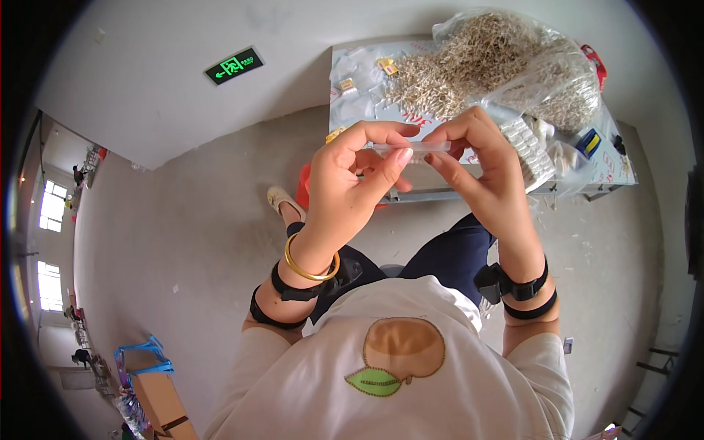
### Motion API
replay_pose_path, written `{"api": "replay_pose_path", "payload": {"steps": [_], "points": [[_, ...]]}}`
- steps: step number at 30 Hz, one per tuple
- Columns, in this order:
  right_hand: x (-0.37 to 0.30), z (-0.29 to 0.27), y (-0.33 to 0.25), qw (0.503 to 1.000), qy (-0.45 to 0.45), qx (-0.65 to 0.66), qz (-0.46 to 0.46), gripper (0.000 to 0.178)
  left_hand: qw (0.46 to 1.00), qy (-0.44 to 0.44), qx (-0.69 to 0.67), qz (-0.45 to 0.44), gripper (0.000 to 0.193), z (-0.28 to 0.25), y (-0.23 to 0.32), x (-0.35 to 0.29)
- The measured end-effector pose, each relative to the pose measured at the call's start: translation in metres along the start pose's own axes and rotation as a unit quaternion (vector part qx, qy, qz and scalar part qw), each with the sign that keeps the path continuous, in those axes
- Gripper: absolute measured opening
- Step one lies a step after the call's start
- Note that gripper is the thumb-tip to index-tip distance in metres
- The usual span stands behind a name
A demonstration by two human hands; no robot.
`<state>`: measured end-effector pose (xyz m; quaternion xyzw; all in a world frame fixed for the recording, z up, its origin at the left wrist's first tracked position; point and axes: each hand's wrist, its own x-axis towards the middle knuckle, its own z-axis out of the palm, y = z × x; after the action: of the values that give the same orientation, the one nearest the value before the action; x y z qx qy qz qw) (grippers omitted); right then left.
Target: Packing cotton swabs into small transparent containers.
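Between both hands, above the near edge of the table, is a small, narrow, translucent plastic piece [433, 147], held level. My left hand [352, 172] pinches its left end between thumb and fingers. At the other end, my right hand [488, 165] closes thumb and fingertips on it. Fingers cover parts of the piece, so I cannot tell whether it is a sleeve or a small box. Beyond the hands, a heap of small beige pieces [433, 84] spreads over the table [356, 103], partly out of a large clear plastic bag [557, 70].
Rows of white packs [529, 150] lie right of my right hand. A blue and yellow item [588, 144] sits farther right, and a small yellow pack [387, 66] at the back left. Something red [303, 185] stands under the table's left end. Cardboard boxes [161, 403] are at lower left.
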<state>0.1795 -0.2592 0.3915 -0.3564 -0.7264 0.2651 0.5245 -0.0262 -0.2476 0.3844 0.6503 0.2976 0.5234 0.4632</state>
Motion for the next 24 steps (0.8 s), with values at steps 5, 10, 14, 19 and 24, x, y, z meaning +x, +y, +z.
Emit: {"api": "replay_pose_path", "payload": {"steps": [5, 10, 14, 19, 24], "points": [[0.008, 0.006, 0.002, 0.997, 0.009, -0.076, -0.03, 0.014, 1.0, -0.007, 0.015, -0.02, 0.011, 0.0, -0.005, 0.002], [0.01, 0.005, 0.015, 0.998, 0.028, -0.058, -0.014, 0.011, 0.997, 0.027, 0.059, 0.047, 0.013, -0.005, -0.02, 0.011], [0.011, 0.003, 0.029, 0.997, 0.036, -0.063, 0.017, 0.008, 0.999, 0.024, 0.028, 0.012, 0.014, -0.013, -0.027, 0.014], [0.013, 0.004, 0.059, 0.992, 0.033, 0.087, 0.088, 0.011, 0.998, 0.001, -0.032, -0.059, 0.017, -0.024, -0.037, 0.02], [0.027, 0.011, 0.075, 0.962, -0.001, 0.231, 0.148, 0.015, 0.996, -0.014, -0.03, -0.087, 0.02, -0.016, -0.042, 0.023]]}}
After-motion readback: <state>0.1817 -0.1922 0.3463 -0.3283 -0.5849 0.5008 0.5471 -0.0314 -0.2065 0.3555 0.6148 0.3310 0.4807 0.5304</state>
